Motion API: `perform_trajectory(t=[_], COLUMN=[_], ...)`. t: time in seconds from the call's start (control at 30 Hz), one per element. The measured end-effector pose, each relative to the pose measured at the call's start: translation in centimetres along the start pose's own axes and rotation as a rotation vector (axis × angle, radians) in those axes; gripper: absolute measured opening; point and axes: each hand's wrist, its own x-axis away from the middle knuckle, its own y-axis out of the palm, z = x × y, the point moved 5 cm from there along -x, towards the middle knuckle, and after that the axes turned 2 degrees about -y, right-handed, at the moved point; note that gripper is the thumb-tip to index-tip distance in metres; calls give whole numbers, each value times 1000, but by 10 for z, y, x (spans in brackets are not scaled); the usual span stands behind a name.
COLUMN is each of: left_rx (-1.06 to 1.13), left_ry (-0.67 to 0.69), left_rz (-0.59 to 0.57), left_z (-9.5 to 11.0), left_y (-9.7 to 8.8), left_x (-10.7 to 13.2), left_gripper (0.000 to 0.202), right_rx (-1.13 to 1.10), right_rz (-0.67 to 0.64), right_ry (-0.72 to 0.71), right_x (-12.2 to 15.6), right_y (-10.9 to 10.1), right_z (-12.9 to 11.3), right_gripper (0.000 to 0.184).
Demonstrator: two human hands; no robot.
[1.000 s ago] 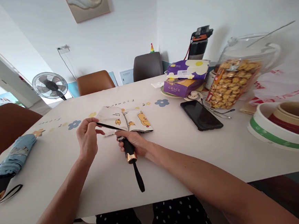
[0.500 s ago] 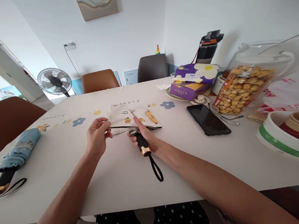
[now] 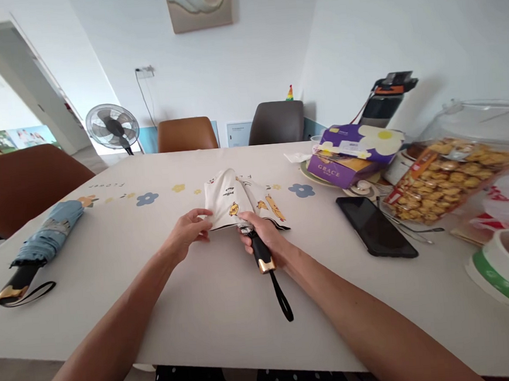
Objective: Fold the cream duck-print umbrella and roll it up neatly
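Observation:
A white folding umbrella [image 3: 228,198] with yellow duck prints and a black edge lies loosely gathered on the table in front of me. Its black handle has a gold end and a wrist loop [image 3: 282,297] hanging toward me. My right hand [image 3: 262,234] is wrapped round the umbrella where the canopy meets the handle, thumb on the cloth. At the canopy's left edge, my left hand [image 3: 192,227] pinches the fabric between thumb and fingers. Off to the left rests a blue folded umbrella [image 3: 50,233], also with a black and gold handle.
Right of my hands lie a black phone [image 3: 375,227] and a cable. Behind them stand a purple box [image 3: 332,169], a tissue pack [image 3: 363,142], a black bottle [image 3: 384,104], a jar of snacks [image 3: 451,178] and a tape roll [image 3: 503,273]. Chairs and a fan [image 3: 113,128] stand beyond.
The canopy's left part is spread out and raised more than before, with my left hand now at its lower left edge. My right hand keeps its grip; the whole view has shifted.

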Motion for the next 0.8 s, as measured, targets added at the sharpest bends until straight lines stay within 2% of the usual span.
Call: perform_trajectory(t=[0.07,0.17,0.27,0.33,0.4,0.5,0.6,0.67,0.8], left_rx=[54,207,348,401,435,484,417,287,109], left_ry=[6,29,3,-16,-8,81,177,168,141], left_rz=[64,130,150,204,262,358,503,585,631], left_z=[0,1,-1,-4,-6,-6,-7,-8,-10], left_y=[-5,-10,-13,-17,-21,-24,-25,-24,-20], left_x=[-2,-7,-12,-15,-16,-14,-11,-11,-12], left_gripper=[41,34,43,45,39,28,24,25,25], right_rx=[40,97,161,197,216,236,245,227,231], right_rz=[-10,-47,-100,-135,-171,-198,-176,-144,-101], right_ry=[5,15,33,38,39,48,52,41,34], right_x=[1,4,5,6,7,11,15,18,23], right_y=[3,10,15,18,21,28,34,39,45], right_z=[0,1,8,14,20,24,22,19,18], right_gripper=[28,27,30,32,33,34,34,34,38])
